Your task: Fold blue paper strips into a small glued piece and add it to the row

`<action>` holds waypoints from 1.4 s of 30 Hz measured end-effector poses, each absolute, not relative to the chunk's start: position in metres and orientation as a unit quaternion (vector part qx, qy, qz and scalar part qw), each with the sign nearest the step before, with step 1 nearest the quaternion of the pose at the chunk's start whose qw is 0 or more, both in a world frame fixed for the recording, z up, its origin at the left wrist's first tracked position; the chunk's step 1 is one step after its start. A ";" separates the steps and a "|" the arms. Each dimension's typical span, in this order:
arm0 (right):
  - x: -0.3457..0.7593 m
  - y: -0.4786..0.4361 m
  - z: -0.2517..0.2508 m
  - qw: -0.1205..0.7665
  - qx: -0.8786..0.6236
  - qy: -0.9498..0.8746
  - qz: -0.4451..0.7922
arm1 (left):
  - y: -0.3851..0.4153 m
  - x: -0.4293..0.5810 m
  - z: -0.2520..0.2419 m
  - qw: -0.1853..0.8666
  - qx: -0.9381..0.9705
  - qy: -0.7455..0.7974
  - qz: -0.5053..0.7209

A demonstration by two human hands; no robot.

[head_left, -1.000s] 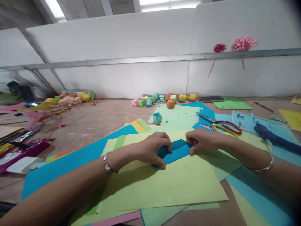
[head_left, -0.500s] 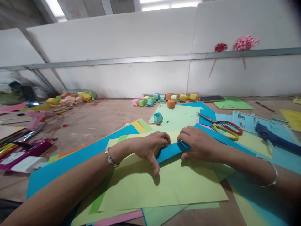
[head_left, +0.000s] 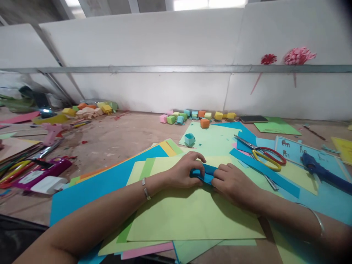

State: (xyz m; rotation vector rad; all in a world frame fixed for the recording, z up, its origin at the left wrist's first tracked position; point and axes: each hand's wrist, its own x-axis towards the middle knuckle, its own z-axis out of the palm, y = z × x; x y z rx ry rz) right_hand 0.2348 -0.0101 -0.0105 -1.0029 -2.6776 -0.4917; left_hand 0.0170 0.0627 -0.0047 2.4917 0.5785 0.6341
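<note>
Between my two hands is a strip of blue paper (head_left: 206,176), bent up and partly covered by my fingers. My left hand (head_left: 187,169) pinches its left end, thumb below and fingers curled over. At the other end my right hand (head_left: 231,183) has its fingers closed on the strip. Both hands are above a pale yellow-green sheet (head_left: 176,216), which lies on a pile of coloured paper. A second blue strip (head_left: 266,172) lies flat to the right of my right hand. Just beyond my hands stands a small open light-blue paper box (head_left: 189,139).
Red-and-yellow-handled scissors (head_left: 264,152) and a blue glue gun (head_left: 316,167) lie at the right. Small paper cubes (head_left: 205,123) line the back near a phone (head_left: 253,119). At the left are a pink glue gun (head_left: 52,132), a purple device (head_left: 44,172) and more cubes (head_left: 90,110).
My fingers have closed in on the blue strip, which now bends up instead of lying nearly flat. The view has shifted, and the second blue strip shows more fully at the right.
</note>
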 end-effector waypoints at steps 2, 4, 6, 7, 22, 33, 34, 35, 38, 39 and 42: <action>0.235 -0.011 -0.013 0.125 -0.332 -0.919 -0.170 | 0.063 0.018 -0.004 0.264 0.912 0.212 0.230; 0.235 -0.012 -0.013 0.129 -0.328 -0.923 -0.155 | 0.064 0.019 -0.004 0.278 0.903 0.225 0.236; 0.235 -0.013 -0.011 0.141 -0.345 -0.918 -0.136 | 0.067 0.020 -0.007 0.285 0.896 0.233 0.247; 0.235 -0.014 -0.009 0.153 -0.362 -0.911 -0.127 | 0.068 0.021 -0.008 0.287 0.894 0.235 0.252; 0.243 -0.006 -0.007 0.227 -0.448 -0.865 0.014 | 0.074 0.021 0.000 0.374 0.812 0.264 0.361; 0.227 0.017 -0.003 0.334 -0.458 -0.820 -0.078 | 0.063 0.076 0.028 0.748 0.430 0.346 0.367; 0.224 0.016 -0.008 0.335 -0.454 -0.823 -0.066 | 0.060 0.079 0.024 0.732 0.424 0.368 0.387; 0.222 0.015 -0.012 0.337 -0.451 -0.825 -0.053 | 0.059 0.081 0.020 0.716 0.420 0.389 0.399; 0.221 0.011 -0.019 0.353 -0.467 -0.811 -0.004 | 0.059 0.083 0.009 0.693 0.410 0.436 0.402; 0.222 0.011 -0.020 0.362 -0.483 -0.797 0.016 | 0.059 0.083 0.005 0.693 0.414 0.439 0.395; 0.226 0.014 -0.018 0.406 -0.552 -0.723 0.087 | 0.059 0.084 -0.003 0.684 0.441 0.439 0.380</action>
